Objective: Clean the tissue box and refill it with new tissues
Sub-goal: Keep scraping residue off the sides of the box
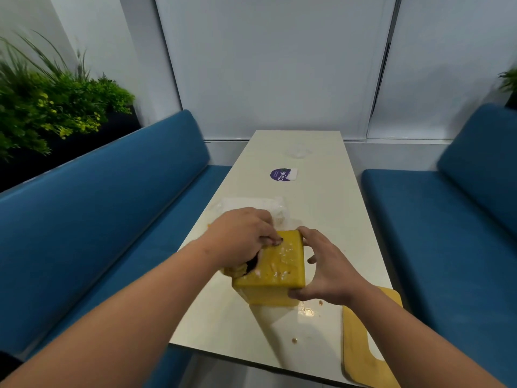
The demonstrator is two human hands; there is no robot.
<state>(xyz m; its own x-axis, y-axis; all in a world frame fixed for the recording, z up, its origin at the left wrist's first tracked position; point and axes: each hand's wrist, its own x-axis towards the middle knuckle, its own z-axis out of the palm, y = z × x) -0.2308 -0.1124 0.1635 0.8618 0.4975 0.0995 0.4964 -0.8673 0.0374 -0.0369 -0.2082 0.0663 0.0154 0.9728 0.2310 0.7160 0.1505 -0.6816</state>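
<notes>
The left hand point(240, 233) presses curled fingers onto the crumb-speckled yellow rectangular tissue box point(275, 271); the right hand point(326, 268) grips its right side on the pale bench point(321, 219).

One yellow tissue box point(275, 264), one tissue pack point(257, 205), one yellow lid point(361, 351), two hands, two blue benches.

Both forearms reach forward, left hand point(240, 233) curled knuckles-up, right hand point(326, 268) spread in a gripping curve

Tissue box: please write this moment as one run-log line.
left hand: wiping tissue box top | right hand: gripping box side | box: on table, white specks on top
</notes>
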